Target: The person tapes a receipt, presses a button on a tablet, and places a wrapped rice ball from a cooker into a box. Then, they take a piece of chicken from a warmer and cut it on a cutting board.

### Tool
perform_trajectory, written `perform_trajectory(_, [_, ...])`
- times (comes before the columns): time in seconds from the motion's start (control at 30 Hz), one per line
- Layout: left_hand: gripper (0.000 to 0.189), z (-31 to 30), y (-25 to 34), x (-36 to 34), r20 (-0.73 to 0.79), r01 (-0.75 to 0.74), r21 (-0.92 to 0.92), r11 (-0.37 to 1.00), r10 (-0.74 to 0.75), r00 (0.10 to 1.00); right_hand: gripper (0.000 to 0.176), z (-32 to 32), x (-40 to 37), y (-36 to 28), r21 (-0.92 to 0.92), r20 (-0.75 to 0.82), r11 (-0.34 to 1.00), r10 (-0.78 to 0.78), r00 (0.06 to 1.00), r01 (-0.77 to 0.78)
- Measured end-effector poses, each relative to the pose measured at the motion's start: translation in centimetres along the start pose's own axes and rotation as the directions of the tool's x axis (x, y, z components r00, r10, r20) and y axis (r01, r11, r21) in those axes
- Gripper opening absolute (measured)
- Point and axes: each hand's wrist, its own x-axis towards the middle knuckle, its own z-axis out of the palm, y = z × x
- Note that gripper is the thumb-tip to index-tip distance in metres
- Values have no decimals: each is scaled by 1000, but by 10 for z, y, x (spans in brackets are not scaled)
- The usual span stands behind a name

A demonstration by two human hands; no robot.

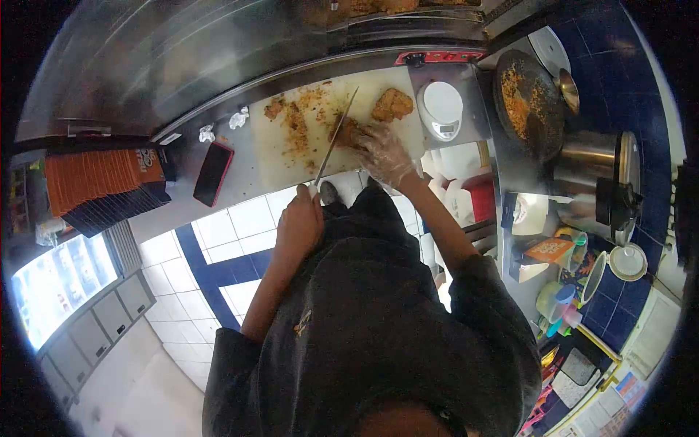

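Observation:
My left hand (298, 223) is closed around the handle of a long knife (336, 138), whose blade points away over the white cutting board (258, 156). On my right hand (386, 155) is a clear plastic glove; its fingers press down on a browned piece of fried meat (347, 133) right beside the blade. A second browned piece (393, 105) lies farther up the board on the right. Crumbs and small bits (295, 127) are scattered over the board's left half. My gloved fingertips partly hide the piece they hold.
A phone (213, 173) and crumpled foil (239, 119) lie left of the board. To the right stand a white kitchen scale (442, 109), a dark round pan (539, 116) with orange crumbs and a steel pot (590, 156). Stacked orange boxes (95, 178) are at the far left.

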Motion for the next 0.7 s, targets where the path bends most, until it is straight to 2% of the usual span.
perform_trajectory(0.07, [29, 0, 4, 0, -22, -6, 100, 995, 8, 1000, 34, 5, 0, -2, -46, -23, 998, -31, 999, 30])
perform_trajectory(0.13, [30, -5, 13, 0, -5, 9, 114, 993, -8, 1000, 36, 7, 1, -6, -110, -59, 989, 92, 994, -98])
perform_trajectory(0.17, [32, -6, 15, 2, 12, 11, 128, 992, -12, 1000, 36, 2, 3, -11, -101, -56, 990, 91, 994, -96])
perform_trajectory(0.23, [32, 2, 11, 12, 10, 16, 126, 992, -17, 1000, 36, -10, 10, -21, -100, -22, 987, 125, 992, -127])
perform_trajectory(0.37, [30, 35, -5, 40, -40, 10, 78, 997, -7, 999, 36, 4, 2, -13, -96, -21, 987, 125, 992, -127])
perform_trajectory(0.43, [29, 31, -11, 39, -28, -15, 70, 997, 17, 999, 40, -1, 3, -19, -173, 133, 960, 243, 961, -219])
perform_trajectory(0.53, [28, 9, 1, 27, -2, -18, 38, 999, 18, 1000, 37, 1, 3, -17, -129, 36, 975, 187, 982, -181])
perform_trajectory(0.6, [28, 5, 4, 21, 7, 12, 11, 1000, -12, 1000, 37, 2, 3, -17, -126, 20, 976, 184, 983, -180])
perform_trajectory(0.7, [27, 6, 6, 21, 13, -29, 51, 998, 28, 1000, 37, -1, 7, -18, -118, 1, 983, 145, 989, -144])
